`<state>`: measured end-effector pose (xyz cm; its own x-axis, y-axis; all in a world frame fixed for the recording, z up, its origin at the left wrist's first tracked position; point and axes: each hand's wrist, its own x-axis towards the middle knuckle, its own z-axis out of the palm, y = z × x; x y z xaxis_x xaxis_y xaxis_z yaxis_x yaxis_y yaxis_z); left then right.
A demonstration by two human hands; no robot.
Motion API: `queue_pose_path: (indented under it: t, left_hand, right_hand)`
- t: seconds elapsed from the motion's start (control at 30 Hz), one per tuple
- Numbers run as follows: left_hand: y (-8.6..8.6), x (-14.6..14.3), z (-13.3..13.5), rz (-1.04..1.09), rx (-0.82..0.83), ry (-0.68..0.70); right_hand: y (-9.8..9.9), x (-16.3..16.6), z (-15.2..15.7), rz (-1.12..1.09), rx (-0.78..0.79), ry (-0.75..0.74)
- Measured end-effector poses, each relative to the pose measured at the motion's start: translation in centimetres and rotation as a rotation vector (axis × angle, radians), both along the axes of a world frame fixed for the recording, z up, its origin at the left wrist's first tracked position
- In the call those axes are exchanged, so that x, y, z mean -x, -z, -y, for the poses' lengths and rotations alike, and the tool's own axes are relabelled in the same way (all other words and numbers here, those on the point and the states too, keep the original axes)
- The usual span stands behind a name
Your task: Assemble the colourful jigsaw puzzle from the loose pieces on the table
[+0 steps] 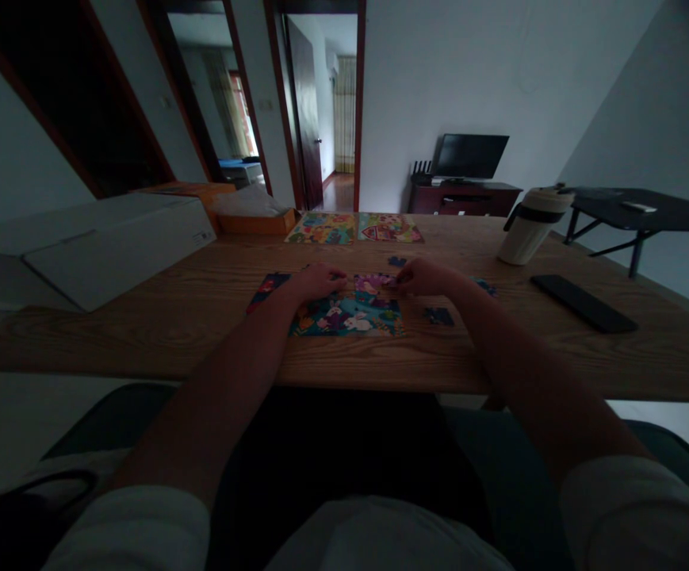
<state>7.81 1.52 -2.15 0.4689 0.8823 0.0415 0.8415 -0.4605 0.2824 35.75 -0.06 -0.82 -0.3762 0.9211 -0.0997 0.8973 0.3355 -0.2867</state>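
Left hand (319, 281) rests on the puzzle's (350, 311) upper left part, fingers curled; whether it grips anything cannot be told. Right hand (422, 277) pinches a piece at the upper right edge. The puzzle lies near the table's (142, 317) front edge, centre. Loose piece (440, 316) lies just right.

I count one part-built puzzle (350, 311) under my two hands, left (315, 281) and right (422, 277). Three loose pieces lie nearby (397, 261) (440, 316) (268, 287). Two finished puzzle pictures (323, 228) (389, 228) sit farther back. One tumbler (531, 225), one phone (583, 303), one white box (91, 242).
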Motion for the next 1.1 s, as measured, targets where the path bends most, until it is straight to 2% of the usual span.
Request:
queue_pose_path:
  t: [0.1,0.17,0.37,0.47,0.7,0.9,1.1]
  left_hand:
    - [0.2,0.1,-0.3,0.008,0.002,0.013]
    - [0.3,0.1,-0.4,0.009,0.005,0.022]
    - [0.0,0.1,0.0,0.032,0.027,0.008]
    - [0.0,0.0,0.1,0.043,0.032,0.011]
    - [0.0,0.0,0.0,0.019,0.014,0.004]
    - [0.0,0.0,0.1,0.045,0.026,0.007]
    - [0.0,0.0,0.0,0.024,0.019,0.016]
  right_hand:
    - [-0.1,0.4,0.3,-0.047,0.031,0.002]
    - [-0.1,0.6,0.3,-0.053,0.017,-0.048]
    - [0.8,-0.1,-0.5,-0.057,-0.159,-0.131]
    - [1.2,-0.4,-0.7,-0.06,-0.069,-0.174]
    - [0.5,0.8,0.5,-0.024,-0.026,-0.139]
    - [0.1,1.1,1.0,-0.037,-0.033,-0.124]
    - [0.4,1.4,0.9,0.039,-0.079,-0.071]
